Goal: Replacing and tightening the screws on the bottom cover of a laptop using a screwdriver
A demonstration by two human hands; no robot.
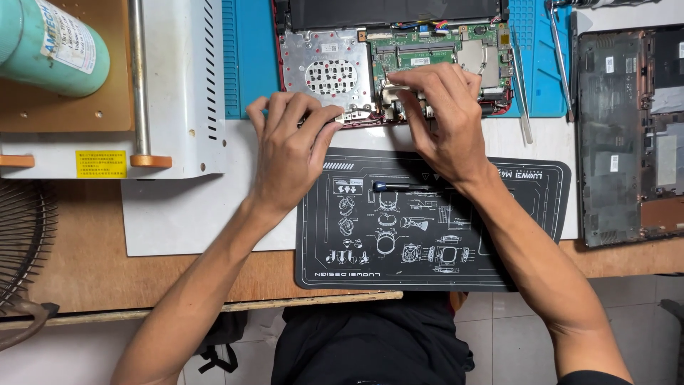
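Opened laptop (392, 64) lies behind the mat (427, 221), screwdriver (399, 187) on it.

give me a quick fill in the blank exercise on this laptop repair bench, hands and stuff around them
1. Both hands, the left hand and the right hand, rest on the opened ____.
2. The screwdriver lies on the ____ mat with white drawings.
3. The green cylinder lies at the far ____ of the bench.
4. A second opened laptop lies to the ____ of the hands.

Missing words: laptop; black; left; right
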